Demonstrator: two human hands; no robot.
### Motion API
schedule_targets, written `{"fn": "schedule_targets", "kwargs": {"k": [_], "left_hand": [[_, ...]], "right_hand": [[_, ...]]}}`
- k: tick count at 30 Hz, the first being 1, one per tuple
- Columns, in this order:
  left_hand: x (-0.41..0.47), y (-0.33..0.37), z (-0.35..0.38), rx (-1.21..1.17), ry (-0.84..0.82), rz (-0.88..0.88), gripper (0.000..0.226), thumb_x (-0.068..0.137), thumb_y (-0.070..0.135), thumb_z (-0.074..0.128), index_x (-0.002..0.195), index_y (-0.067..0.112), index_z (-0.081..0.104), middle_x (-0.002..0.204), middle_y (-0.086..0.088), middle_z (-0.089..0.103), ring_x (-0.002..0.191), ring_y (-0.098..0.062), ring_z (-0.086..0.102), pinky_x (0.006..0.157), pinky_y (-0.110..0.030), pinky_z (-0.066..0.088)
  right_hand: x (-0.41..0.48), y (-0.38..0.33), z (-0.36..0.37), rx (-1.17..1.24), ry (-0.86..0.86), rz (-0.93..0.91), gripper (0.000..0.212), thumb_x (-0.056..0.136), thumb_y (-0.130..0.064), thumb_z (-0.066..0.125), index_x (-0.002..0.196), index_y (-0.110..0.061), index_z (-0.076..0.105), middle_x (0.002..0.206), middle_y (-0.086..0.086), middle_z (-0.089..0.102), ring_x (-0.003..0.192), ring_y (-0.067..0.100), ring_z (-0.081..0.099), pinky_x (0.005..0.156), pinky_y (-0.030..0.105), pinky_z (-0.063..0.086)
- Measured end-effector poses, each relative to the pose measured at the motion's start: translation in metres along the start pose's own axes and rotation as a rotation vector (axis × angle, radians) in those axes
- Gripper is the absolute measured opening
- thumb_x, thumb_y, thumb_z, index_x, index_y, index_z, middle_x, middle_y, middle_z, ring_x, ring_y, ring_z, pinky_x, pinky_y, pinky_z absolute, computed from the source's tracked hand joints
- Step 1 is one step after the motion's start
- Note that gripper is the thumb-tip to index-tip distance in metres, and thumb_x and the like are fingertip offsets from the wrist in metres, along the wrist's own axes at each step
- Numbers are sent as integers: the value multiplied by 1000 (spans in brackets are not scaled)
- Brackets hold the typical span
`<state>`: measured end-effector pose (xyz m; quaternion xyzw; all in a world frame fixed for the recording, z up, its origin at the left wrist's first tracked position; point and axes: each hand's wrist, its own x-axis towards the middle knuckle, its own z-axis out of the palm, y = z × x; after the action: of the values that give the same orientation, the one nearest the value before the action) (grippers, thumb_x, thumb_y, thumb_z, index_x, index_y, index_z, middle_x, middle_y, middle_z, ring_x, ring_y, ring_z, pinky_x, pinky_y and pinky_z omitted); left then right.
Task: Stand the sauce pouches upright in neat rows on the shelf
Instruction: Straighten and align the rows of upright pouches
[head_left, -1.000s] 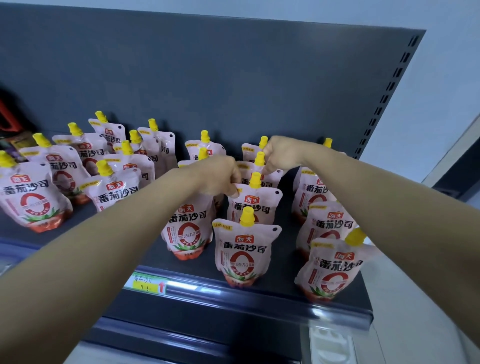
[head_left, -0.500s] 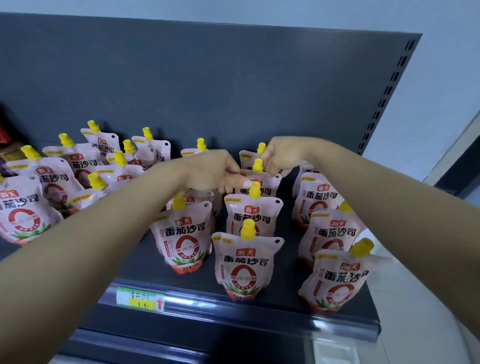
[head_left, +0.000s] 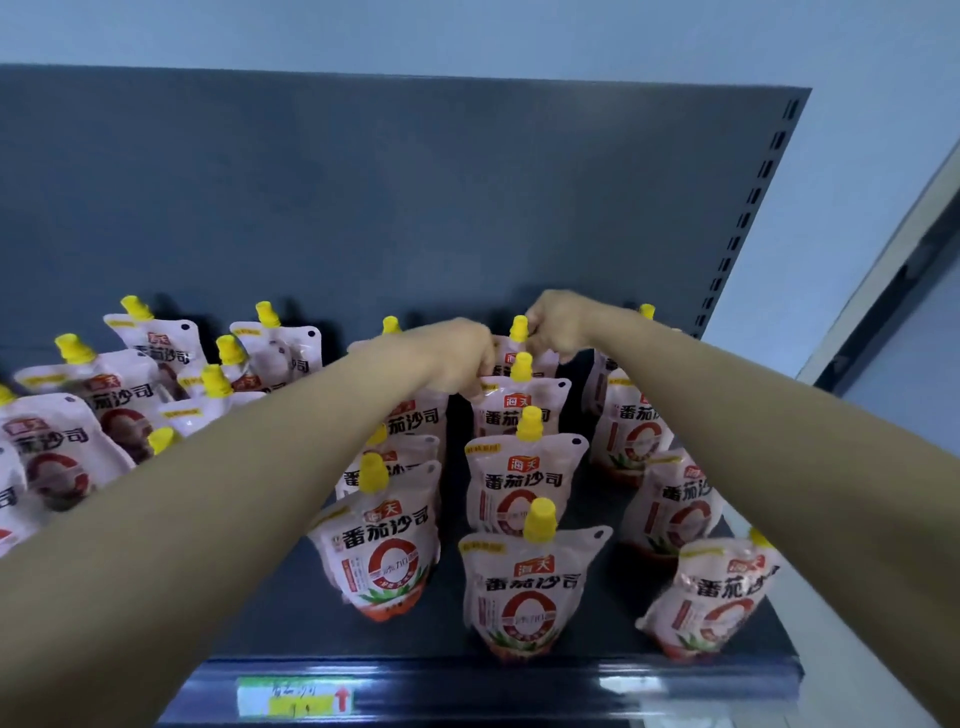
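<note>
Several white and red sauce pouches with yellow caps stand in rows on the dark shelf. The middle row runs from a front pouch back to the rearmost pouch near the back panel. My left hand pinches the top left edge of a pouch near the back of that row; I cannot tell whether it is the rearmost one. My right hand pinches the rearmost pouch's top right, beside its yellow cap. A left row and a right row flank it.
More pouches stand loosely grouped at the left of the shelf, some leaning. The dark back panel rises behind them. A green and yellow price tag sits on the shelf's front rail. A pale wall lies to the right.
Both hands have reached further back along the middle row toward the back panel. The view has tilted, so the pouches appear lower and closer.
</note>
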<state>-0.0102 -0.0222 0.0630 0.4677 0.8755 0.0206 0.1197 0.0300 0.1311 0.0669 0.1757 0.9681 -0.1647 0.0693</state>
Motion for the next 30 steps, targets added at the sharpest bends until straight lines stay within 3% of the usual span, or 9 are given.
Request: {"fn": "schedule_targets", "kwargs": {"k": [4,7,12,15,18,21,23,27,30], "left_hand": [[6,-4,1,-10,0,1,39,80,18,67,50,14,43,52,-3,35,51,-18,31,47,-25,25],[8,-7,2,-57,-4,-20,39,79,22,69,50,13,45,52,-3,36,52,-19,33,49,-26,26],[8,-8,5,-102,-13,-42,36,80,26,68,52,15,50,51,1,43,49,-14,37,48,-24,27],[7,-5,5,-112,-22,-55,30,82,26,67,58,11,56,53,0,45,50,-14,39,48,-24,29],[7,-2,5,-128,-27,-67,23,83,25,67,72,5,66,59,-1,52,52,-13,43,49,-23,32],[9,-1,4,-105,-14,-82,31,83,23,66,58,10,55,58,-2,50,53,-16,42,49,-24,31],[11,-2,4,-97,15,-100,34,83,23,66,54,13,52,64,-5,54,61,-20,47,55,-25,35],[16,-2,3,-101,56,-138,32,82,25,67,54,14,56,73,-7,61,72,-25,55,68,-30,45],[18,-1,3,-101,72,-146,31,81,26,69,55,12,56,72,-7,61,75,-28,58,73,-33,48]], "right_hand": [[12,2,-1,-34,41,-35,28,86,-16,65,102,8,67,83,12,59,77,28,62,69,36,56],[15,1,-4,-33,114,-60,20,86,-17,67,93,1,70,80,9,56,79,23,52,59,26,41],[28,8,3,-32,199,-37,18,83,-9,62,65,-4,65,75,11,57,77,32,57,70,35,49],[30,14,5,22,222,-29,13,84,-11,65,76,-1,69,84,12,64,89,33,64,76,35,52],[28,17,3,57,189,-36,14,85,-13,66,84,-1,73,85,11,65,84,27,61,77,32,50],[22,18,-1,55,151,-39,18,86,-13,65,93,2,72,84,12,63,78,21,53,77,31,49],[18,18,-5,42,142,-40,22,87,-9,62,99,8,69,99,21,69,79,23,53,84,36,52],[3,14,-17,44,176,-27,28,88,-6,52,106,9,67,115,22,67,109,36,61,94,39,51],[-7,15,-25,42,214,-17,26,89,-9,53,108,0,69,115,16,68,111,32,61,91,32,49]]}}
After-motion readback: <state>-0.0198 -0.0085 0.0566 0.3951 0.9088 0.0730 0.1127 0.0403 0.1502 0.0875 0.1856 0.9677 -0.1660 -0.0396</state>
